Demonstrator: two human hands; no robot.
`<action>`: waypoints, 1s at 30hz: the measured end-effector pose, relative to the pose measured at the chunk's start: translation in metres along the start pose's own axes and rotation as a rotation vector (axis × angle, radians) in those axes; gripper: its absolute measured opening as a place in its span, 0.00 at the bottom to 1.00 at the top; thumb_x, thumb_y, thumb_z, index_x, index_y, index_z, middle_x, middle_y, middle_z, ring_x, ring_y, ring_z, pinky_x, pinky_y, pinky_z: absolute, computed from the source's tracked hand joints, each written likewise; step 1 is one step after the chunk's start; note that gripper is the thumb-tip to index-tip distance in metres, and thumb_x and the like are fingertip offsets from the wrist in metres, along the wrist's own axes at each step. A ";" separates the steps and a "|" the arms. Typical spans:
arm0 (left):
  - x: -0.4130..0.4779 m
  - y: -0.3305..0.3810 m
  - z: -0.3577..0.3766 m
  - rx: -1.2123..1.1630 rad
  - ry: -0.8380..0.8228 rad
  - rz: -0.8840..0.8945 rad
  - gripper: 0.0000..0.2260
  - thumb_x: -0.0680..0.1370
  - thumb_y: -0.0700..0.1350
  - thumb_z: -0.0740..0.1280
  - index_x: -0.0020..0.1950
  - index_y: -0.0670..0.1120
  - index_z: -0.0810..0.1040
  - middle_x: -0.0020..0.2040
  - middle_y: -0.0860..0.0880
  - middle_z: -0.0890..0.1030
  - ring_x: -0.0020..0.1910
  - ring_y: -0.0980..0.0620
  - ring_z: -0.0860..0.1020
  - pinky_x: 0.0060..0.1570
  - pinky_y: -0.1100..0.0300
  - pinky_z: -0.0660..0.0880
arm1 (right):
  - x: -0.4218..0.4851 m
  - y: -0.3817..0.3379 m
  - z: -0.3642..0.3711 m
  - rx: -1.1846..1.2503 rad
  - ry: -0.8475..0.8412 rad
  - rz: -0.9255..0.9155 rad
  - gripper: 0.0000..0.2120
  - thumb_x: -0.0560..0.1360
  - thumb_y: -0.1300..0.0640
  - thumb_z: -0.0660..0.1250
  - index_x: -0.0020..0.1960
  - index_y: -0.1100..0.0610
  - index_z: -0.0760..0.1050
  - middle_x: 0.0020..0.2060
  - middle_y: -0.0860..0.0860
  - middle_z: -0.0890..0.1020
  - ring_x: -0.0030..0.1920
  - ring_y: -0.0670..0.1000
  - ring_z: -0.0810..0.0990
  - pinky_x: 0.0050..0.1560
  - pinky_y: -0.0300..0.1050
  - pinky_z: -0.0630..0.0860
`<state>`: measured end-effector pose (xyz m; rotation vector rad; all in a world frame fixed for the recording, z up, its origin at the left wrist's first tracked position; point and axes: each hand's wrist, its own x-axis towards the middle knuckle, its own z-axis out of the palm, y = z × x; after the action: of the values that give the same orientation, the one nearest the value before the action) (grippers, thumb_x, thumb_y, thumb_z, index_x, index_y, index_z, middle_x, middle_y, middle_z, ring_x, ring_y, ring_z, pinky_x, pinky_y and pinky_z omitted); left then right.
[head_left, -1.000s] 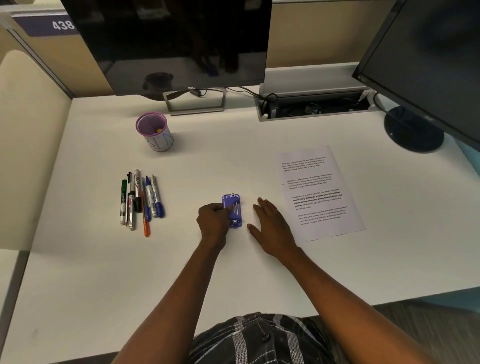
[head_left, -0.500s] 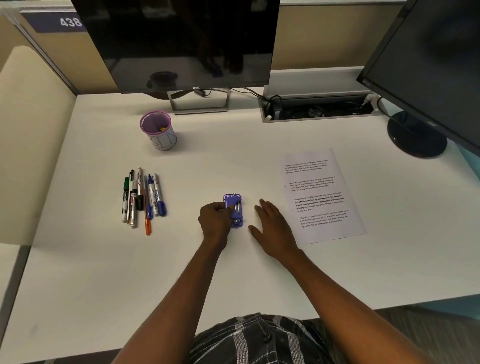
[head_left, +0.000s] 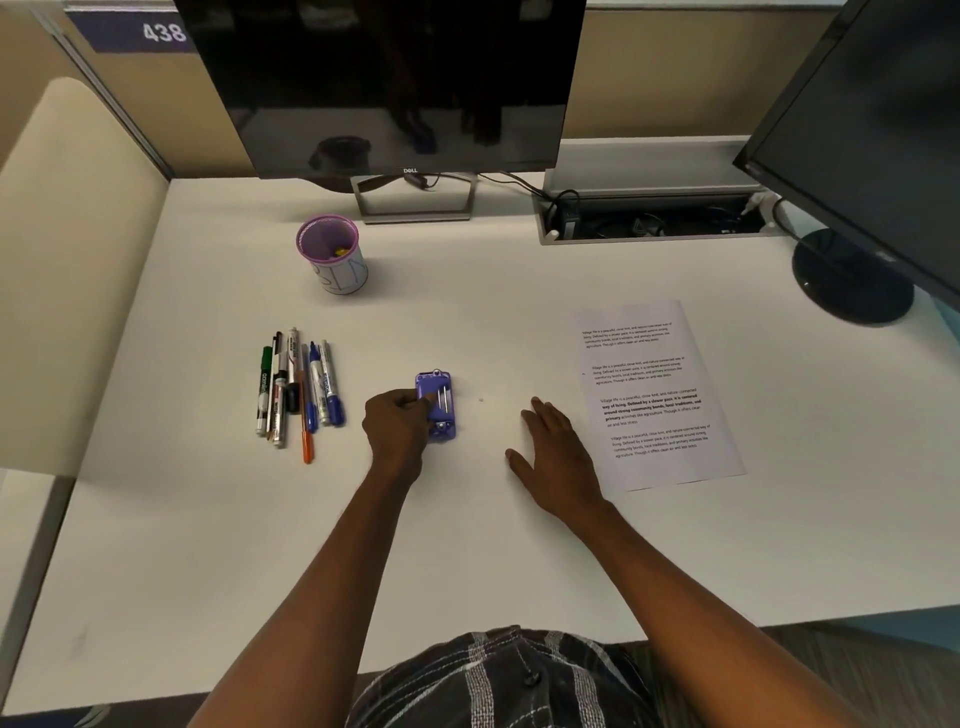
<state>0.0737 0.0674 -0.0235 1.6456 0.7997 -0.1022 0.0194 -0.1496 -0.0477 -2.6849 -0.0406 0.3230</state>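
A small purple stapler-like device (head_left: 440, 402) lies on the white desk (head_left: 467, 545) with its metal rails facing up. My left hand (head_left: 397, 426) sits at its left side, fingers curled, the fingertip pressing on the device's top face. My right hand (head_left: 558, 454) lies flat on the desk with fingers spread, apart from the device and just left of a printed sheet of paper (head_left: 654, 392). A tiny white speck (head_left: 481, 400) lies between the device and my right hand.
Several markers and pens (head_left: 298, 389) lie side by side at the left. A purple-rimmed pen cup (head_left: 335, 260) stands behind them. Two dark monitors (head_left: 384, 83) (head_left: 872, 140) stand at the back, with a cable tray (head_left: 654, 221) between them.
My right hand has slid to the right, away from the purple device and toward the paper. My left hand stays on the device.
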 end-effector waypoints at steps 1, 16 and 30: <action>0.003 0.001 -0.005 -0.006 0.001 0.000 0.07 0.77 0.38 0.75 0.40 0.46 0.83 0.41 0.41 0.85 0.40 0.44 0.82 0.46 0.50 0.83 | 0.000 -0.001 0.000 0.000 0.003 0.005 0.31 0.81 0.44 0.64 0.80 0.55 0.61 0.82 0.49 0.57 0.82 0.51 0.53 0.78 0.49 0.61; 0.038 0.003 -0.048 -0.021 0.014 0.025 0.03 0.78 0.36 0.74 0.51 0.38 0.84 0.40 0.42 0.84 0.32 0.51 0.80 0.29 0.64 0.78 | -0.003 -0.013 0.009 -0.019 0.008 0.094 0.36 0.79 0.44 0.65 0.81 0.56 0.57 0.83 0.48 0.53 0.82 0.51 0.50 0.80 0.50 0.59; 0.025 -0.006 -0.057 0.170 0.100 0.223 0.16 0.80 0.43 0.72 0.66 0.38 0.80 0.58 0.42 0.85 0.54 0.47 0.82 0.50 0.56 0.78 | -0.005 -0.016 0.010 0.000 0.004 0.107 0.36 0.80 0.45 0.65 0.82 0.56 0.55 0.83 0.48 0.52 0.83 0.52 0.49 0.80 0.49 0.57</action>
<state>0.0689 0.1292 -0.0261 1.9025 0.6923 0.0721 0.0130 -0.1314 -0.0484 -2.6935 0.1040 0.3508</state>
